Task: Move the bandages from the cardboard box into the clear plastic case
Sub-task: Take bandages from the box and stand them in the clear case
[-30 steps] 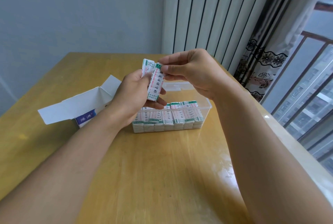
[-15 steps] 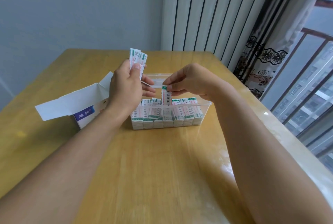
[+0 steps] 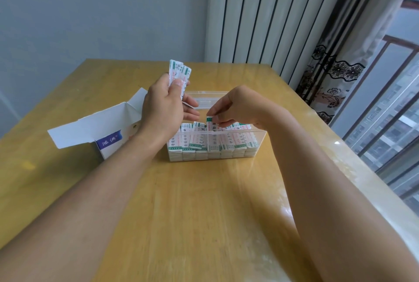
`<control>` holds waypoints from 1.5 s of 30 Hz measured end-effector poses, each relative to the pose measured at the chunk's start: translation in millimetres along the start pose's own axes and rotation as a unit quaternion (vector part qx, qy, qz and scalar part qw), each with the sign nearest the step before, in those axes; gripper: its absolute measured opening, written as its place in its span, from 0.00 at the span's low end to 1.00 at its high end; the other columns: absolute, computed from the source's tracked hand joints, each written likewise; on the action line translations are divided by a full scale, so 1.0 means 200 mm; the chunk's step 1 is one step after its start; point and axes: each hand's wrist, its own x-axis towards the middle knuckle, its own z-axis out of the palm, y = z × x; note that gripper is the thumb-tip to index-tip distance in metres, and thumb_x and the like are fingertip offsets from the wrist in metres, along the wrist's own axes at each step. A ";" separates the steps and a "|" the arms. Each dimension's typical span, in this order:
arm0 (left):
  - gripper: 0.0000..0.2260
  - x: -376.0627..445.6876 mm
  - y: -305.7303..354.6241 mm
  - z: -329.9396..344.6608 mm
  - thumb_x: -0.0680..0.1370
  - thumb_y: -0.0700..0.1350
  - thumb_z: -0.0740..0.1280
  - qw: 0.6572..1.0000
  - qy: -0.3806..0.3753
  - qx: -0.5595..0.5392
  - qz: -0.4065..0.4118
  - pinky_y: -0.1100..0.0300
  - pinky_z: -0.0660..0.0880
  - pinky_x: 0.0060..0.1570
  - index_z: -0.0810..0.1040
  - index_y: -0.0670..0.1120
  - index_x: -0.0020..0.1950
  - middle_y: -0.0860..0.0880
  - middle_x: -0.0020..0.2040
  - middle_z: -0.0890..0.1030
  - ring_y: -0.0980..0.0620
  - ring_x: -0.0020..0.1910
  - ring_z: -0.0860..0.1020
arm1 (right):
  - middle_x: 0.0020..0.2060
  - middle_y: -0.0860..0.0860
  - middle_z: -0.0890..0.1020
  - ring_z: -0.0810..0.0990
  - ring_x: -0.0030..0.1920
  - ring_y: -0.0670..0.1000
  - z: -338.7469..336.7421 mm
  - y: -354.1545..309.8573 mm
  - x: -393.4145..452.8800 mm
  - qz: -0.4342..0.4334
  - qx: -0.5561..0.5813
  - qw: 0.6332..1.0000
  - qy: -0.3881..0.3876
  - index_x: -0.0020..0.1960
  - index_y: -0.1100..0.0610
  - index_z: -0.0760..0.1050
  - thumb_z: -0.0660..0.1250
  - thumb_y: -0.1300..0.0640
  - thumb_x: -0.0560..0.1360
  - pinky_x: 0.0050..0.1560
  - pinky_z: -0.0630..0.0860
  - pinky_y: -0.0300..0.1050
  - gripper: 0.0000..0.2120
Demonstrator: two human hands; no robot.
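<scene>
A clear plastic case [image 3: 258,133] sits mid-table, packed with rows of white, green-banded wrapped bandages [image 3: 226,145]. My right hand [image 3: 235,107] hovers over the case, thumb and fingers pinched on the top of one upright bandage [image 3: 209,124] that stands among the rows. My left hand [image 3: 163,109] is raised to the left of the case, holding a small fan of bandages [image 3: 179,71] above it. The open white cardboard box [image 3: 102,127] with a blue label lies on its side behind my left wrist; its inside is hidden.
The case's clear lid [image 3: 204,100] lies open behind it. The wooden table [image 3: 192,202] has a glossy right edge by the window. A white radiator [image 3: 260,14] and patterned curtain [image 3: 328,73] stand at the back right.
My right hand took one bandage from the left hand's bunch and lowered it into the case. My left hand lifted its remaining bandages up and to the left.
</scene>
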 end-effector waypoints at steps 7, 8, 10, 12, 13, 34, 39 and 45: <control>0.13 0.00 0.00 0.00 0.88 0.45 0.52 1.000 -0.002 -0.003 0.001 0.54 0.83 0.35 0.74 0.42 0.60 0.43 0.39 0.82 0.42 0.34 0.85 | 0.39 0.42 0.86 0.81 0.36 0.43 0.04 -0.03 0.01 -0.030 -0.149 0.988 0.026 0.51 0.49 0.87 0.76 0.61 0.73 0.37 0.73 0.34 0.10; 0.13 0.00 0.00 0.00 0.88 0.45 0.52 1.000 -0.002 -0.004 0.000 0.55 0.83 0.35 0.74 0.42 0.60 0.43 0.39 0.82 0.42 0.34 0.85 | 0.39 0.42 0.85 0.80 0.37 0.43 0.04 -0.03 0.01 -0.033 -0.162 0.986 0.029 0.52 0.48 0.87 0.76 0.60 0.73 0.38 0.72 0.34 0.10; 0.13 0.00 0.00 0.00 0.88 0.45 0.52 1.000 -0.004 -0.005 -0.001 0.56 0.83 0.34 0.74 0.42 0.60 0.42 0.39 0.83 0.42 0.34 0.85 | 0.37 0.40 0.84 0.79 0.37 0.43 0.05 -0.03 0.02 -0.035 -0.182 0.982 0.032 0.52 0.48 0.87 0.75 0.60 0.74 0.38 0.72 0.35 0.10; 0.13 0.00 0.00 0.00 0.88 0.45 0.52 1.000 -0.005 -0.001 -0.001 0.56 0.83 0.34 0.74 0.42 0.60 0.42 0.40 0.83 0.43 0.33 0.85 | 0.36 0.39 0.83 0.79 0.37 0.42 0.06 -0.03 0.03 -0.030 -0.197 0.979 0.031 0.52 0.48 0.87 0.75 0.60 0.74 0.37 0.72 0.34 0.10; 0.13 0.00 0.00 0.00 0.88 0.45 0.52 1.000 -0.005 0.000 0.000 0.56 0.83 0.34 0.74 0.42 0.60 0.42 0.40 0.83 0.43 0.33 0.85 | 0.36 0.40 0.83 0.79 0.37 0.42 0.06 -0.03 0.04 -0.027 -0.204 0.978 0.030 0.53 0.48 0.87 0.75 0.60 0.75 0.37 0.72 0.34 0.10; 0.13 0.00 0.02 -0.01 0.88 0.44 0.51 1.000 -0.005 -0.024 -0.008 0.59 0.81 0.32 0.74 0.43 0.59 0.43 0.38 0.82 0.45 0.31 0.84 | 0.47 0.45 0.79 0.75 0.43 0.47 0.15 -0.06 0.12 -0.045 -0.282 0.958 -0.015 0.59 0.48 0.83 0.66 0.54 0.81 0.36 0.66 0.37 0.10; 0.13 0.00 0.01 -0.01 0.88 0.44 0.51 1.000 -0.006 -0.026 -0.009 0.59 0.82 0.32 0.74 0.42 0.60 0.43 0.38 0.82 0.44 0.32 0.84 | 0.48 0.45 0.78 0.76 0.46 0.49 0.15 -0.06 0.12 -0.052 -0.292 0.954 -0.031 0.62 0.46 0.82 0.66 0.52 0.81 0.36 0.66 0.38 0.12; 0.12 0.00 0.01 -0.01 0.88 0.45 0.51 1.000 -0.006 -0.021 -0.007 0.58 0.82 0.33 0.73 0.43 0.59 0.43 0.39 0.83 0.45 0.32 0.85 | 0.43 0.46 0.82 0.74 0.36 0.42 0.15 -0.07 0.11 -0.075 -0.291 0.954 -0.016 0.59 0.47 0.83 0.69 0.51 0.80 0.34 0.66 0.37 0.10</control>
